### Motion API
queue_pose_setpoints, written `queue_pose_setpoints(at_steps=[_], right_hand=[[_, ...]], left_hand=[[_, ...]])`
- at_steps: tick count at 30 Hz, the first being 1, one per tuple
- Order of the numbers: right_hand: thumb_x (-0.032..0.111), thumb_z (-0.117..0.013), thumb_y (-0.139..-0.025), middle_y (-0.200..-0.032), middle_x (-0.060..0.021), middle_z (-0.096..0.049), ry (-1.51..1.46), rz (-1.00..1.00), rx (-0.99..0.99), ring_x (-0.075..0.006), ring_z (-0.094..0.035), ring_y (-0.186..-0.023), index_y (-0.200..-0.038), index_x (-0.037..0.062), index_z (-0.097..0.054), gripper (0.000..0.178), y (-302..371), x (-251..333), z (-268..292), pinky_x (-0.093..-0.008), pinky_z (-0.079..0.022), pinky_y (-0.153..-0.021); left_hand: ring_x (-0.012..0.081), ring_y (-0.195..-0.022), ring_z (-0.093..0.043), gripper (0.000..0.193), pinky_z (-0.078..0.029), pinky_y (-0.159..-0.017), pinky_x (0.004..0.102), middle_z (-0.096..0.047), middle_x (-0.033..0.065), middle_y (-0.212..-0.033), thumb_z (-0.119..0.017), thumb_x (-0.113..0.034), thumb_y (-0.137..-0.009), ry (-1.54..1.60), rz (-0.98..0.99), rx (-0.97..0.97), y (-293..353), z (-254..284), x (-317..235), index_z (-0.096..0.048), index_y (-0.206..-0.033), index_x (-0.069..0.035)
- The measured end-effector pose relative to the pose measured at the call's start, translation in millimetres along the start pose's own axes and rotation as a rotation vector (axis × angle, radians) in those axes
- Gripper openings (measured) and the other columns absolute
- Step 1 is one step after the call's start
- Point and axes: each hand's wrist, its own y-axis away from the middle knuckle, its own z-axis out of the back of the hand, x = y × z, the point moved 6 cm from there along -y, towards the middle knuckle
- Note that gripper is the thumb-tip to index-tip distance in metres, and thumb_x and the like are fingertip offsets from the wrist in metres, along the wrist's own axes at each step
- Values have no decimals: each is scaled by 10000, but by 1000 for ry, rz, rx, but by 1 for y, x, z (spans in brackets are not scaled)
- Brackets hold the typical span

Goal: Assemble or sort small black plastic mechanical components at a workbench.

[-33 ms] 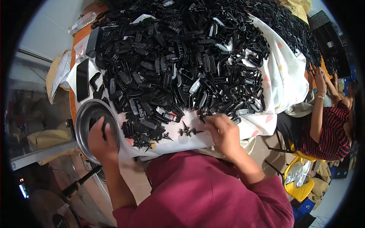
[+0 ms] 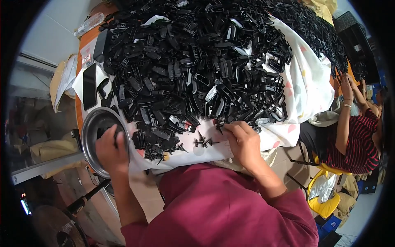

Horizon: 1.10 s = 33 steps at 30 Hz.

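My left hand (image 2: 112, 150) is over the steel bowl (image 2: 85, 144) at the left, its fingers curled; something dark shows between thumb and forefinger, too small to make out. Black bits (image 2: 101, 131) lie in the bowl beside those fingers. At the front edge of the big heap, my right hand (image 2: 245, 144) pinches a small black plastic part (image 2: 219, 128) between thumb and fingertips. Left of that hand, several spiky black pieces (image 2: 202, 142) rest on the white cloth. Another small pile of spiky pieces (image 2: 154, 154) sits nearer the bowl.
A wide heap of black plastic clips (image 2: 177, 70) covers most of the white cloth (image 2: 304, 70). A phone (image 2: 89, 86) and a plastic bottle (image 2: 89, 24) lie at the left edge. To the right, a person in a striped shirt (image 2: 349, 142) works near a yellow chair (image 2: 323, 208).
My right hand has shifted very slightly, and the black part at its fingertips shows more plainly. My left hand has hardly moved over the bowl.
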Motion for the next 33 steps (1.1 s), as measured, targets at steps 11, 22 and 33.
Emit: queue_pose_setpoints(at_steps=[11, 22, 33], right_hand=[[45, -626, -616, -944, -98, -523, 296, 288, -37, -267, -494, -792, -843, 111, -637, 237, -23, 14, -3, -325, -448, -639], [-71, -590, -693, -1007, -137, -584, -163, 227, -220, -296, -528, -889, -833, 19, -468, 207, -28, 17, 18, -360, -422, -756], [-11, -607, -781, -1153, -182, -556, -832, 56, -145, -211, -487, -1091, -850, 28, -481, 149, -48, -17, 24, -335, -367, -918]], left_hand=[[232, -980, -463, 179, -344, -826, 398, -532, 24, -1099, -684, -153, -631, 90, -518, 396, 6, -65, -123, -635, -796, -106], [191, -896, -486, 134, -360, -735, 333, -570, -10, -984, -643, -170, -671, 225, -551, 440, 4, -68, -144, -643, -796, -122], [175, -697, -555, 173, -434, -609, 303, -601, 35, -802, -716, -74, -677, 623, -327, 296, -15, -71, -148, -548, -720, -69]])
